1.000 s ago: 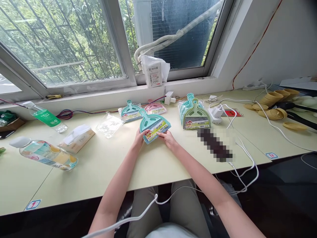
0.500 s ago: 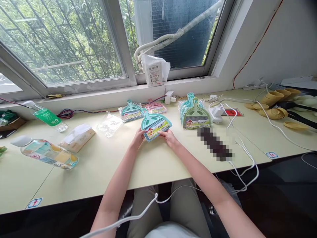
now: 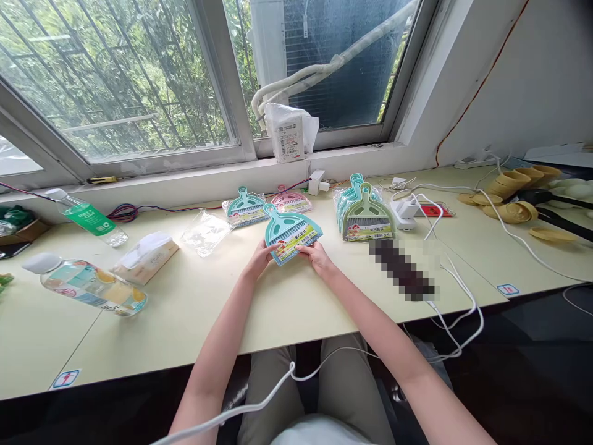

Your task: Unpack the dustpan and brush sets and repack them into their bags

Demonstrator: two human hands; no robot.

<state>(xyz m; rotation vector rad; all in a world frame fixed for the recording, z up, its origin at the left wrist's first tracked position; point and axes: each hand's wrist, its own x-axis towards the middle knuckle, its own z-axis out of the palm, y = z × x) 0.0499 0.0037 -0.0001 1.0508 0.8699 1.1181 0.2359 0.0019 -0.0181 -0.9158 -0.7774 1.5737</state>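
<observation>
A teal dustpan and brush set [image 3: 291, 232] with a printed label strip is held tilted over the table, its handle pointing away from me. My left hand [image 3: 262, 258] grips its lower left corner, thumb on the front. On the label's lower right edge, the thumb of my right hand [image 3: 319, 257] presses while the other fingers are mostly hidden. Behind it lie a bagged teal set [image 3: 245, 207] and a pink set [image 3: 291, 201]. To the right, a green set [image 3: 369, 216] lies on top of several teal ones. An empty clear plastic bag [image 3: 204, 232] rests on the left.
Two bottles [image 3: 92, 285] [image 3: 92, 217] and a tissue pack [image 3: 146, 256] lie at the left. White cables [image 3: 463, 303] run from a power adapter [image 3: 404, 214] over the table's front edge. Yellow cups [image 3: 508, 185] stand far right. A blurred dark patch [image 3: 402, 271] covers something near my right arm.
Both hands have shifted the teal dustpan set very slightly to the right, keeping hold of it. The view has moved a little; the other things lie as before.
</observation>
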